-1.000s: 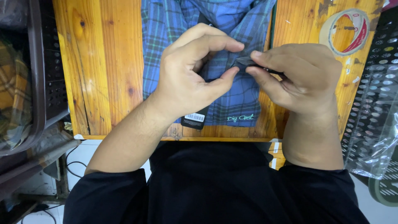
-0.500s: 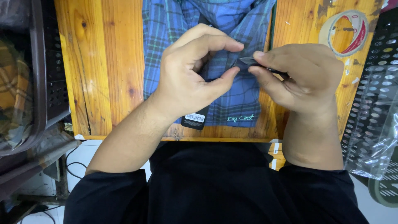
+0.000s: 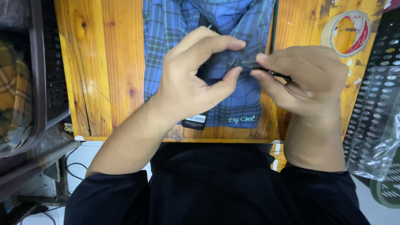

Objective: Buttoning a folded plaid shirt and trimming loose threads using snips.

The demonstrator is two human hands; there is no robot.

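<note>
A folded blue plaid shirt (image 3: 246, 106) lies on the wooden table (image 3: 104, 71), its hem towards me. A black hang tag (image 3: 196, 121) with a white label pokes out from under my left hand. My left hand (image 3: 191, 81) hovers over the shirt's middle, thumb and forefinger curled into a pinch at a small dark piece. My right hand (image 3: 304, 79) faces it from the right and grips a thin dark tool (image 3: 266, 70) whose tip meets the left fingertips. What the tool exactly is cannot be told.
A roll of tape (image 3: 348, 31) lies at the table's far right. A dark perforated basket (image 3: 385, 75) with a clear plastic bag (image 3: 375, 137) stands at right. At left, a dark bin (image 3: 37, 83) holds yellow plaid cloth (image 3: 14, 96).
Both hands stay pinched together over the shirt. The fingertips have shifted only slightly, with the right hand's tool still at the left fingertips.
</note>
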